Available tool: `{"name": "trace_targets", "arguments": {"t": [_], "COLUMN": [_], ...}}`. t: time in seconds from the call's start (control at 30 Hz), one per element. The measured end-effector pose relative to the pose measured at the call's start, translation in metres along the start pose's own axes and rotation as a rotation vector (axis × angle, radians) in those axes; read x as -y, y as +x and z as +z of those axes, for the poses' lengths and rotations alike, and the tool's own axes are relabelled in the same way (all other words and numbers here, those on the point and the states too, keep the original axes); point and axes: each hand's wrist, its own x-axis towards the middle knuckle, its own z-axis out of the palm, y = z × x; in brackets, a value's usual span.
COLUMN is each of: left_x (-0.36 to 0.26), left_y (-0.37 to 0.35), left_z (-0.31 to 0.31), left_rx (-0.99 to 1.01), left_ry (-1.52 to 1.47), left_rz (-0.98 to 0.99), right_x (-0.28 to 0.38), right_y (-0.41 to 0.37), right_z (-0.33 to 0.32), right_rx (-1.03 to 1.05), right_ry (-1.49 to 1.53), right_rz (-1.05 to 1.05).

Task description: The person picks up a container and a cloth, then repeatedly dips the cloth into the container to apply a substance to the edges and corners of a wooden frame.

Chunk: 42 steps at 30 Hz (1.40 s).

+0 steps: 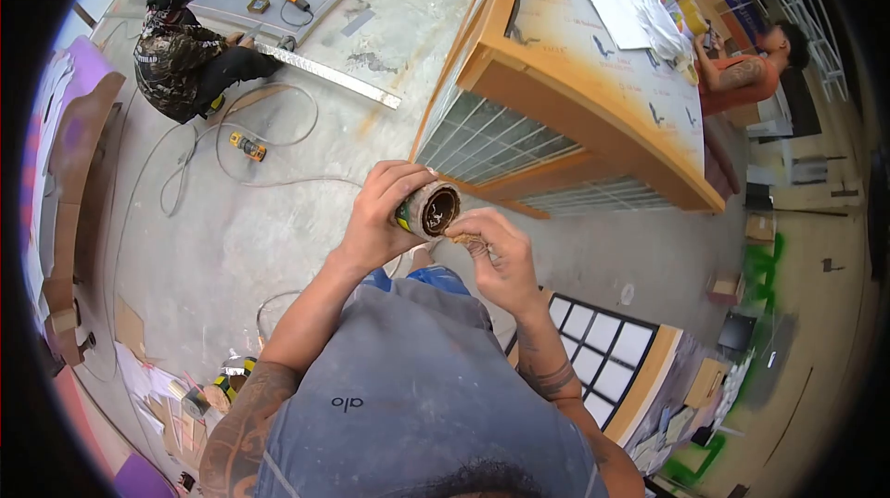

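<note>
Held up in front of my chest is a small open can (439, 211), its mouth tilted toward the camera, with a brown, crusted rim and dark inside. The fingers of my left hand (378, 220) wrap round the can's side, where a bit of green and yellow label shows. At the right edge of the can, my right hand (501, 257) pinches a small tan, crumpled piece (472, 242) close to the rim. What this piece is made of cannot be made out.
A large orange-framed panel structure (556, 108) stands ahead, a person in orange (742, 81) beyond it. Another person (181, 53) sits at the left by a metal strip (334, 77). Cable loops and a yellow tool (247, 146) lie on the floor. A gridded panel (603, 350) is at lower right.
</note>
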Motion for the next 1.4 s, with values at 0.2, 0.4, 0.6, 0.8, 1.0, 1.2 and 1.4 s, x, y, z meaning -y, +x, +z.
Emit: {"name": "trace_targets", "arguments": {"t": [0.2, 0.4, 0.6, 0.8, 1.0, 1.2, 1.4], "left_x": [0.004, 0.027, 0.050, 0.113, 0.156, 0.186, 0.202], "left_y": [0.056, 0.068, 0.091, 0.118, 0.162, 0.183, 0.193], "left_z": [0.030, 0.044, 0.018, -0.019, -0.048, -0.056, -0.061], "left_rx": [-0.087, -0.158, -0.188, -0.092, 0.030, 0.106, 0.190], "left_ry": [0.069, -0.041, 0.001, -0.001, -0.091, -0.164, -0.278], "left_rz": [-0.035, -0.254, -0.238, -0.230, -0.133, -0.144, -0.127], "right_x": [-0.029, -0.041, -0.041, -0.027, -0.007, -0.015, -0.013], "right_y": [0.054, 0.080, 0.085, 0.089, 0.109, 0.143, 0.181], "right_z": [-0.039, -0.088, -0.115, -0.125, -0.114, -0.091, -0.055], "right_rx": [0.064, 0.095, -0.108, -0.592, -0.954, -0.853, -0.830], "right_ry": [-0.013, 0.120, 0.370, 0.173, -0.261, -0.638, -0.662], "right_rz": [-0.237, -0.111, 0.282, 0.402, 0.455, 0.355, 0.350]}}
